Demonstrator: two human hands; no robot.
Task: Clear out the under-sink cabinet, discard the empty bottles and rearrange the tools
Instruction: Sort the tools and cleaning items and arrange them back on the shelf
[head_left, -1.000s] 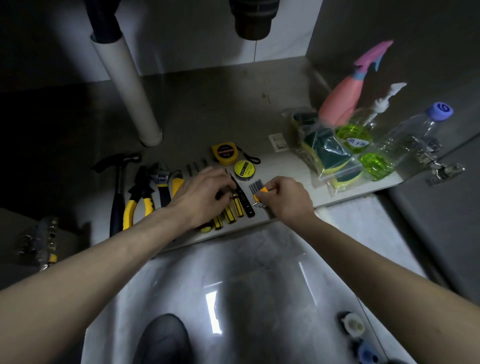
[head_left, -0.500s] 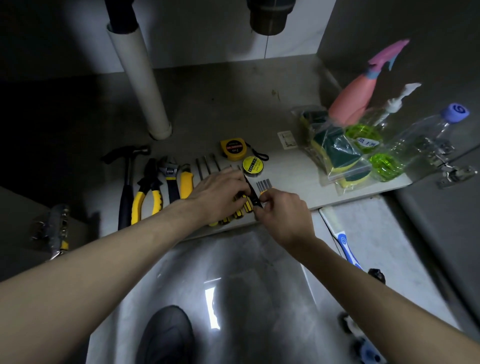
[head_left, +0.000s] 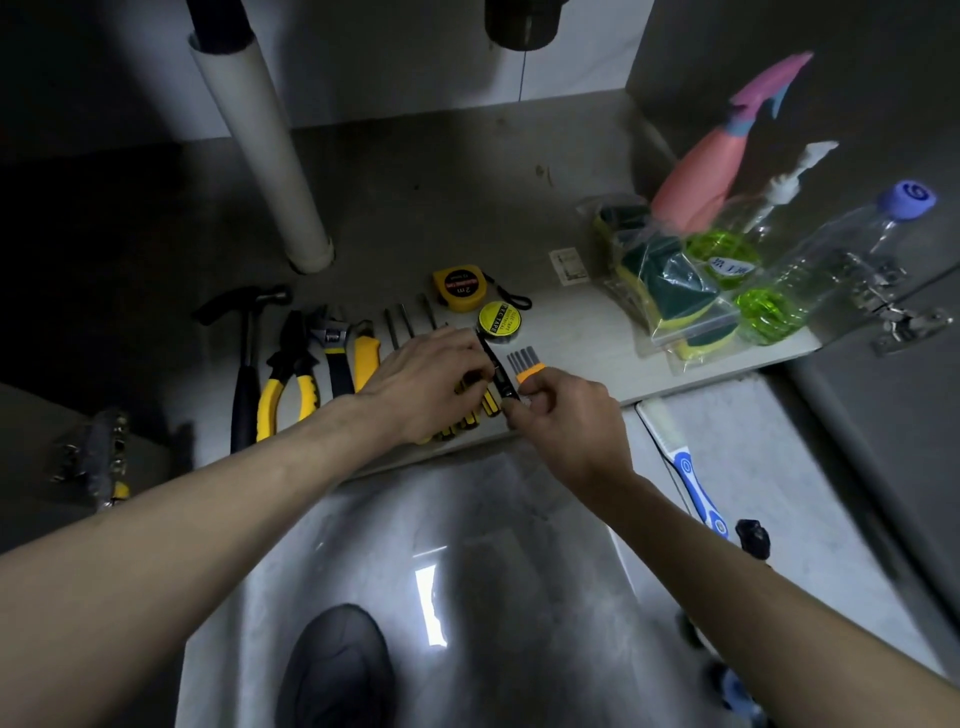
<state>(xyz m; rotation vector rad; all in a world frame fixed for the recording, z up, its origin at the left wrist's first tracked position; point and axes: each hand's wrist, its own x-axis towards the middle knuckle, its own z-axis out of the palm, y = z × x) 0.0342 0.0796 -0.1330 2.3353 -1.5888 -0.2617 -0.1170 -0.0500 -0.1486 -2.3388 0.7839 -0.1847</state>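
Observation:
Tools lie in a row on the cabinet floor (head_left: 415, 208): a hammer (head_left: 248, 358), yellow-handled pliers (head_left: 291, 374), an adjustable wrench (head_left: 332, 353), a yellow handle (head_left: 366, 358) and yellow-black screwdrivers (head_left: 480, 408), mostly hidden under my left hand (head_left: 431, 384). My left hand's fingertips pinch a thin black tool (head_left: 493, 366) at its middle. My right hand (head_left: 566, 421) pinches the same tool's near end. An orange-held bit set (head_left: 527, 364) lies just right of it. A yellow tape measure (head_left: 460, 288) and a yellow tape roll (head_left: 498, 325) sit behind.
At the cabinet's right stand a pink spray bottle (head_left: 696, 176), a pump bottle (head_left: 722, 254), a purple-capped clear bottle (head_left: 831, 260) and bagged sponges (head_left: 670, 291). A white pipe (head_left: 260, 156) rises at the back left. A blue-white brush (head_left: 685, 462) lies on the floor.
My right hand put the orange bit set down on the cabinet floor and took the near end of the black tool. My left hand stayed over the screwdrivers.

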